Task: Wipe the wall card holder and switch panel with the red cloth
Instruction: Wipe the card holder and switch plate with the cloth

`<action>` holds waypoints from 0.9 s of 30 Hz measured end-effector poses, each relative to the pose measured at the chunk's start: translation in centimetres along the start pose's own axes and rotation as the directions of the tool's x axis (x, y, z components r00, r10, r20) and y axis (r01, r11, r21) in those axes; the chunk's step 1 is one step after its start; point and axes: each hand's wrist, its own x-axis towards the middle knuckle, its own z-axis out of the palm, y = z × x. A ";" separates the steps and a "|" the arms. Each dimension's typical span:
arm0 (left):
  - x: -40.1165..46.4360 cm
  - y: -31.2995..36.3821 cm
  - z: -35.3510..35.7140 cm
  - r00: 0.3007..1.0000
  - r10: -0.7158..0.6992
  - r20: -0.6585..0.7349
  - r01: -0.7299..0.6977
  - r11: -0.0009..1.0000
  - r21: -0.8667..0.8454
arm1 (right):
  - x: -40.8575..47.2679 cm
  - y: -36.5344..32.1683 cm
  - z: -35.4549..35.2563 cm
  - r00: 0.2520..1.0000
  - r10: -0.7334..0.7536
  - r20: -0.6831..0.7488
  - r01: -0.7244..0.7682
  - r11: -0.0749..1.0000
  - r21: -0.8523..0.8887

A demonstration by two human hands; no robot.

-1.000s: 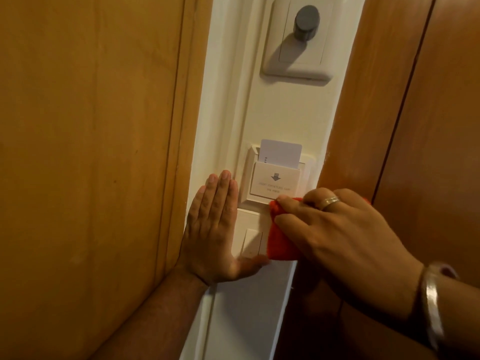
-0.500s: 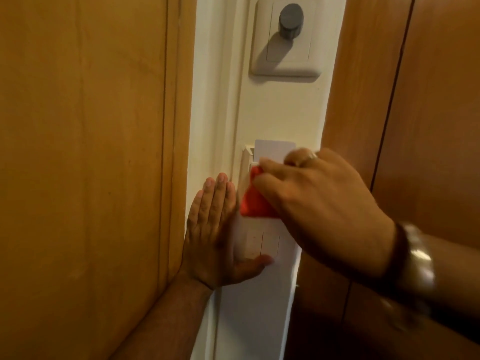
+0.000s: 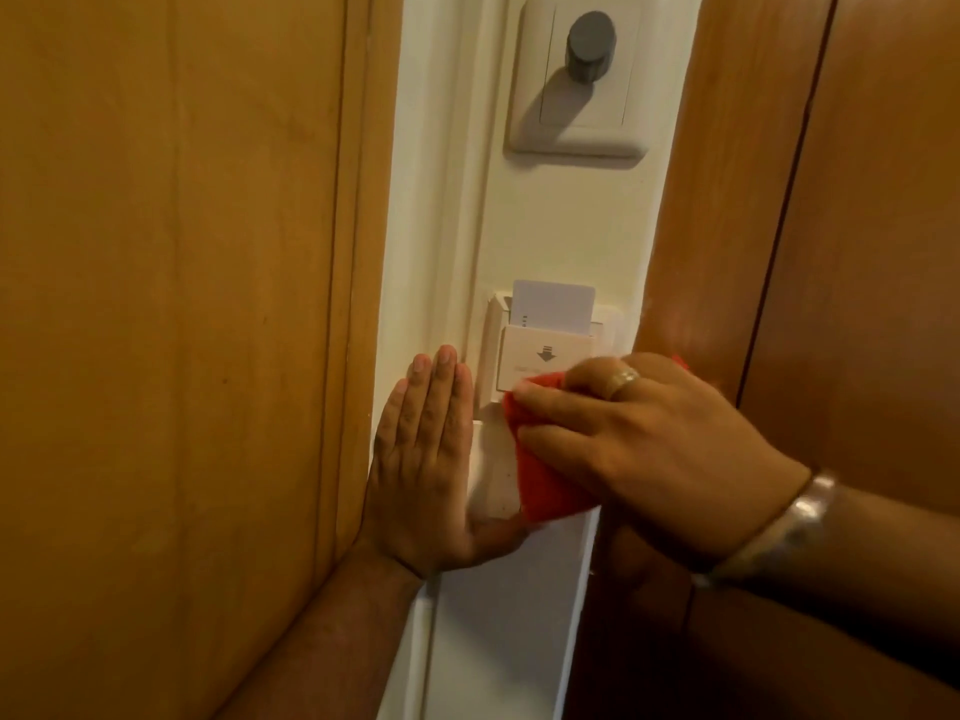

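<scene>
A wooden door panel [image 3: 171, 330] fills the view left of the card holder [image 3: 545, 356]. Beside it runs a narrow strip of cream wall [image 3: 566, 226]. The left hand [image 3: 423, 470] lies flat on that wall just left of the card holder, fingers straight and together. A white card [image 3: 553, 304] stands in the holder's slot; the holder's face bears a downward arrow, its lettering too blurred to read. Above sits a dimmer plate with a grey knob [image 3: 589, 44]. The right hand [image 3: 649, 449], ringed and bangled, pinches the red cloth [image 3: 545, 480] against the switch panel [image 3: 493, 480] just below the holder. Dark wood panelling [image 3: 831, 252] stands right.
</scene>
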 end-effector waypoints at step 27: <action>0.2 0.0 0.0 1.000 -0.018 0.007 0.018 1.000 -0.004 | -2.5 1.2 1.0 0.959 0.191 -0.211 -0.164 0.977 0.137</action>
